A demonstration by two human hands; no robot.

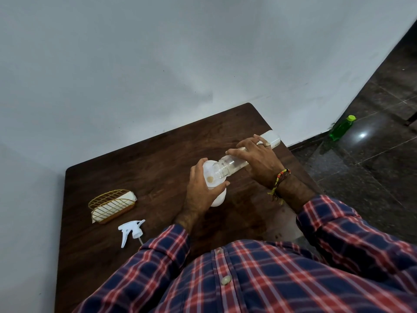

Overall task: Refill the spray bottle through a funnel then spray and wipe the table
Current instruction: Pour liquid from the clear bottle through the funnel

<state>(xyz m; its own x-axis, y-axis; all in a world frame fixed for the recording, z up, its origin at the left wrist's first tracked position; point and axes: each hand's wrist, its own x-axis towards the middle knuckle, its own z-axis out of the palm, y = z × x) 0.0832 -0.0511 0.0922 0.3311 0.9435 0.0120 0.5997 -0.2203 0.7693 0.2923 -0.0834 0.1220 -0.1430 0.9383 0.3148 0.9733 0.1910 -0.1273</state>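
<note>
A white funnel sits in the neck of a white spray bottle standing on the dark wooden table. My left hand grips the funnel and the bottle's top. My right hand holds a clear plastic bottle tipped almost flat, its open mouth over the funnel. The bottle's far end looks white. The white trigger spray head lies detached on the table at the near left.
A gold wire holder with white napkins stands at the table's left. A green bottle stands on the dark tiled floor to the right, by the white wall. The table's right edge runs close behind my right hand.
</note>
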